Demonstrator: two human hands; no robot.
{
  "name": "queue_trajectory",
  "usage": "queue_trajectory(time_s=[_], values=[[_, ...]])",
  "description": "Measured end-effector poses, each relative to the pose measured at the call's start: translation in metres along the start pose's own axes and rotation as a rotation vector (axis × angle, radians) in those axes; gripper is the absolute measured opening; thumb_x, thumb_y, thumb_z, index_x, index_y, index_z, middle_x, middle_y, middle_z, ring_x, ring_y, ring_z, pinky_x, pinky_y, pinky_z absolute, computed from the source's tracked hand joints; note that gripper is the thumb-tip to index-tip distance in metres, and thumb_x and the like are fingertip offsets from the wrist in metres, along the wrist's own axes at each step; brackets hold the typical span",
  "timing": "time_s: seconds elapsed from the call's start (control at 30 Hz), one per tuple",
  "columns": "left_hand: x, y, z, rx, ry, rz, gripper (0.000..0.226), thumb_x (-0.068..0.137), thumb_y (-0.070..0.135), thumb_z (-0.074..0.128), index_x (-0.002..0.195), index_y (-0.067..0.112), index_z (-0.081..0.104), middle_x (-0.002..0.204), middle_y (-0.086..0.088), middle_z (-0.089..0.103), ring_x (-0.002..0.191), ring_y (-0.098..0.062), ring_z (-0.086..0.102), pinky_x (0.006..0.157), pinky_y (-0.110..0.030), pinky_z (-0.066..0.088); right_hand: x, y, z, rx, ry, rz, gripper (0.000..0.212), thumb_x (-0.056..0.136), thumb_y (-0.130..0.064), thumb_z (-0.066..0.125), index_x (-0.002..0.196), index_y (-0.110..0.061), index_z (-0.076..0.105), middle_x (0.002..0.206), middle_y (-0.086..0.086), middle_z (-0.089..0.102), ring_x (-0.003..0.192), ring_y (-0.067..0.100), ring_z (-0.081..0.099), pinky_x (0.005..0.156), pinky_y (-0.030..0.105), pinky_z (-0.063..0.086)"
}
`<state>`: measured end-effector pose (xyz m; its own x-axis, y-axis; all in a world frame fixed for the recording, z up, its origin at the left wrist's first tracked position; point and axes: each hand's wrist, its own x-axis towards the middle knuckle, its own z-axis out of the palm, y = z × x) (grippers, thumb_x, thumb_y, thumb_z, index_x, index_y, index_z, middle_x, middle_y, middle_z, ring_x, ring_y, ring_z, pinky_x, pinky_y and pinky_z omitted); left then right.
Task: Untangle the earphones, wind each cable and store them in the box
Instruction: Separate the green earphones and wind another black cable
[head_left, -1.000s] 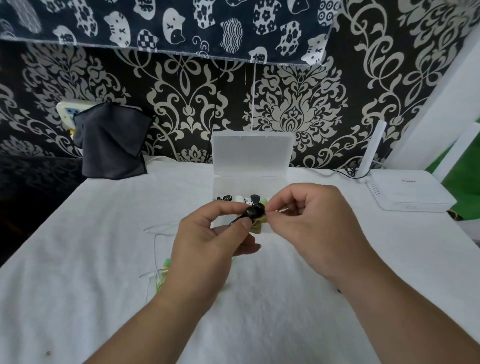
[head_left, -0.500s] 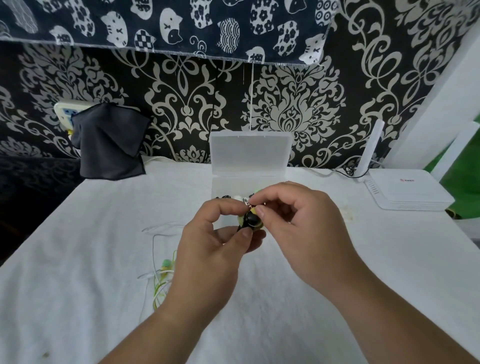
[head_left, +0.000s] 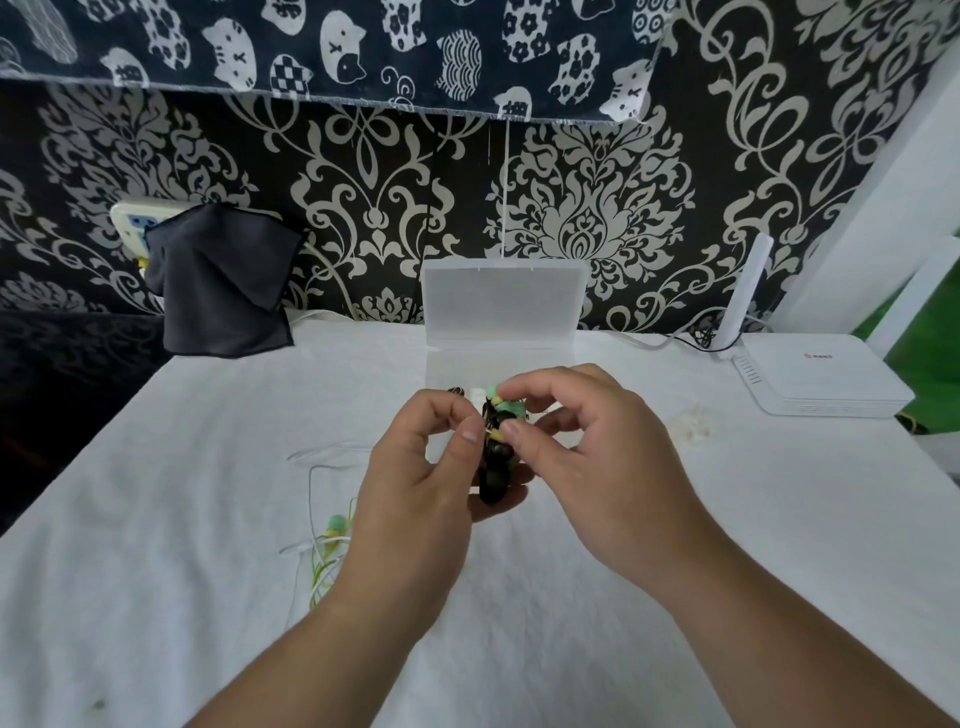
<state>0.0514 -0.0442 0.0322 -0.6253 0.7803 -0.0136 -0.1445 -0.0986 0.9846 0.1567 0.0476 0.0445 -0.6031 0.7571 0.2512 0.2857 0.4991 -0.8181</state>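
White-clothed table (head_left: 208, 467) bears box (head_left: 501, 306) (lid up), loose earphones (head_left: 332, 535), router (head_left: 826, 379).

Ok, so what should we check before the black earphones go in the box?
1. Box lid open: ok. The box stands open behind the hands.
2. Firm hold: ok. The left hand and right hand both grip the black earphones.
3. Cable end tucked in: cannot tell, the hands cover it.
4. Room inside the box: cannot tell, the hands hide most of it.
5. All earphones wound: not ok. The green earphones and a white cable lie loose on the table.
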Motion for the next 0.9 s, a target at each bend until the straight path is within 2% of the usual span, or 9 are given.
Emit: queue_trajectory(time_s=[0.07, 0.17, 0.3, 0.4, 0.53, 0.7, 0.9], values=[[0.0003, 0.0007, -0.0007, -0.002, 0.022, -0.012, 0.015, 0.101, 0.012, 0.049, 0.091, 0.004, 0.057, 0.095, -0.018, 0.071, 0.073, -0.026, 0.074, 0.066, -0.039, 0.062, 0.0006, 0.0015, -0.0025, 0.068, -0.053, 0.043, 0.024, 0.091, -0.023, 0.069, 0.109, -0.039, 0.07, 0.107, -0.015, 0.065, 0.095, -0.002, 0.065, 0.078, 0.016, 0.05], [0.0008, 0.0017, -0.001, 0.006, 0.031, -0.02, 0.014, 0.101, 0.012, 0.049, 0.094, 0.002, 0.057, 0.089, -0.013, 0.074, 0.074, -0.024, 0.075, 0.064, -0.035, 0.061, -0.0004, 0.0003, -0.0048, 0.24, -0.142, 0.085, 0.031, 0.094, -0.011, 0.065, 0.111, -0.036, 0.071, 0.103, -0.011, 0.072, 0.09, 0.008, 0.072, 0.084, 0.023, 0.054], [0.0003, 0.0032, 0.0003, 0.004, 0.012, -0.006, 0.012, 0.1, 0.01, 0.05, 0.094, 0.003, 0.057, 0.091, -0.009, 0.075, 0.079, -0.025, 0.076, 0.065, -0.035, 0.062, -0.0003, 0.0009, -0.0052, 0.368, -0.109, 0.11, 0.035, 0.092, 0.0, 0.063, 0.107, -0.03, 0.074, 0.1, -0.006, 0.074, 0.085, 0.018, 0.074, 0.09, 0.037, 0.056], [-0.0006, 0.0029, 0.0029, 0.001, -0.003, 0.0, 0.01, 0.099, 0.008, 0.051, 0.093, 0.001, 0.056, 0.097, 0.003, 0.075, 0.083, -0.025, 0.076, 0.067, -0.038, 0.062, 0.0009, 0.0017, -0.0058, 0.399, -0.061, 0.12, 0.035, 0.09, 0.004, 0.063, 0.103, -0.027, 0.074, 0.098, -0.006, 0.074, 0.082, 0.019, 0.075, 0.09, 0.044, 0.057], [0.0005, 0.0029, 0.0017, 0.015, 0.006, -0.008, 0.01, 0.098, 0.005, 0.053, 0.091, -0.001, 0.057, 0.1, -0.01, 0.072, 0.082, -0.025, 0.076, 0.067, -0.037, 0.062, 0.0008, 0.0024, -0.0043, 0.38, -0.027, 0.127, 0.03, 0.087, 0.004, 0.067, 0.099, -0.024, 0.072, 0.096, -0.004, 0.075, 0.083, 0.017, 0.074, 0.088, 0.045, 0.058], [0.0018, 0.0032, -0.0003, 0.004, 0.012, -0.02, 0.007, 0.097, 0.001, 0.054, 0.09, 0.0, 0.056, 0.1, -0.019, 0.069, 0.08, -0.03, 0.076, 0.065, -0.039, 0.062, 0.0, 0.0014, -0.0031, 0.389, 0.003, 0.158, 0.032, 0.083, 0.007, 0.07, 0.092, -0.023, 0.073, 0.092, -0.003, 0.075, 0.081, 0.018, 0.075, 0.084, 0.043, 0.06], [0.003, 0.0009, -0.0004, -0.025, 0.025, -0.038, 0.015, 0.095, -0.004, 0.055, 0.086, 0.008, 0.053, 0.102, -0.022, 0.066, 0.08, -0.033, 0.074, 0.062, -0.042, 0.061, 0.0002, 0.0024, -0.0023, 0.405, 0.007, 0.193, 0.029, 0.079, 0.008, 0.072, 0.089, -0.019, 0.072, 0.089, -0.003, 0.075, 0.08, 0.018, 0.074, 0.078, 0.034, 0.06]])
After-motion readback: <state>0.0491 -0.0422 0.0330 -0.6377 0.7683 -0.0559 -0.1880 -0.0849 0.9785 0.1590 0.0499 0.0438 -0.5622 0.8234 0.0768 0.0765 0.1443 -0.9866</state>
